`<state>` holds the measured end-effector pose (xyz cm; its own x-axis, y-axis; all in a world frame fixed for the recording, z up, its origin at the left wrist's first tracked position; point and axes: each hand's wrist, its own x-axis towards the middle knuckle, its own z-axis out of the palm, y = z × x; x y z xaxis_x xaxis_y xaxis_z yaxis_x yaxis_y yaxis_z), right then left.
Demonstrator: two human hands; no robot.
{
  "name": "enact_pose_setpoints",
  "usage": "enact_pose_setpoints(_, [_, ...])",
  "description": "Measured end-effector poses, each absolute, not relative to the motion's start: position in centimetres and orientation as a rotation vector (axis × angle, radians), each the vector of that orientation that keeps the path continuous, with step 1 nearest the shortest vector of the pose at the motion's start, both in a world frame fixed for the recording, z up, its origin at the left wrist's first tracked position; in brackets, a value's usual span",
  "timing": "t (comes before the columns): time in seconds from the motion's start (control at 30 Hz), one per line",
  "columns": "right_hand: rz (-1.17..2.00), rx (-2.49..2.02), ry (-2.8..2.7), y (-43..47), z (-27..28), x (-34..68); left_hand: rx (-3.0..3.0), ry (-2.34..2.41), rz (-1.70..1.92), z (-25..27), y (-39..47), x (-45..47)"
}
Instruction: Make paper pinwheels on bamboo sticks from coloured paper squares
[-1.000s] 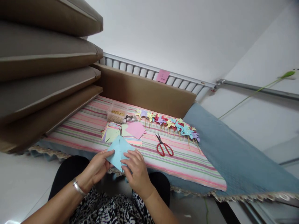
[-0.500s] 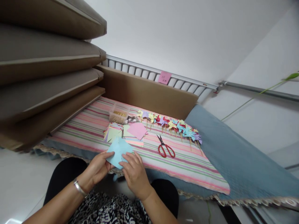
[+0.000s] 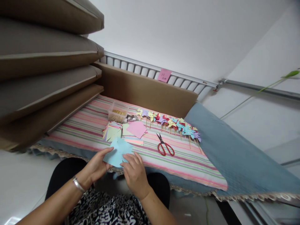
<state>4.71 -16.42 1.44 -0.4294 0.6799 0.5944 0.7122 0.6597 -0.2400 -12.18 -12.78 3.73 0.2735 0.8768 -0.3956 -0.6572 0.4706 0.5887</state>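
A light-blue sheet of paper (image 3: 119,150) with slits cut in from its corners is held above the front edge of the striped cloth. My left hand (image 3: 97,163) grips its left side, thumb on top and fingers underneath. At the lower right corner, my right hand (image 3: 134,171) pinches the paper between thumb and fingers. Red-handled scissors (image 3: 164,146) lie to the right with blades slightly parted. Just beyond the sheet are a pile of cut coloured papers (image 3: 113,131) and a pink square sheet (image 3: 137,128) on another pile.
Paper pinwheels on sticks (image 3: 172,123) lie in a row at the back right. A clear plastic box (image 3: 117,112) of small golden pieces stands behind the papers. Folded brown cushions (image 3: 49,68) rise at the left, and a brown board (image 3: 145,89) borders the striped cloth (image 3: 182,167).
My left hand has shifted slightly left, its thumb now nearer the paper's edge and that side of the sheet spread wider. My right hand keeps its pinch. The camera view has moved a little.
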Motion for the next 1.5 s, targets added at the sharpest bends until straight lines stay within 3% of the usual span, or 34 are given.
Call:
enact_pose_setpoints(0.23, [0.061,-1.038,-2.218,-16.3,1.4,4.4,0.604,0.890,0.981,3.1,-12.5,-12.6])
enact_pose_setpoints(0.63, [0.737,-1.408,-1.760,-14.8,2.6,3.5,0.752,0.970,0.942,2.4,-13.3,-11.9])
enact_pose_setpoints(1.2, [0.791,-1.502,-1.716,-13.8,1.7,3.0,0.801,1.019,0.953,2.0,-13.0,-11.9])
enact_pose_setpoints(1.4, [0.532,-1.443,-1.752,-13.7,3.9,3.8,0.842,1.124,0.897,2.8,-12.7,-12.4])
enact_pose_setpoints(1.5, [0.842,-1.406,-1.704,-12.7,4.3,4.5,0.907,1.118,0.807,3.2,-12.4,-12.8])
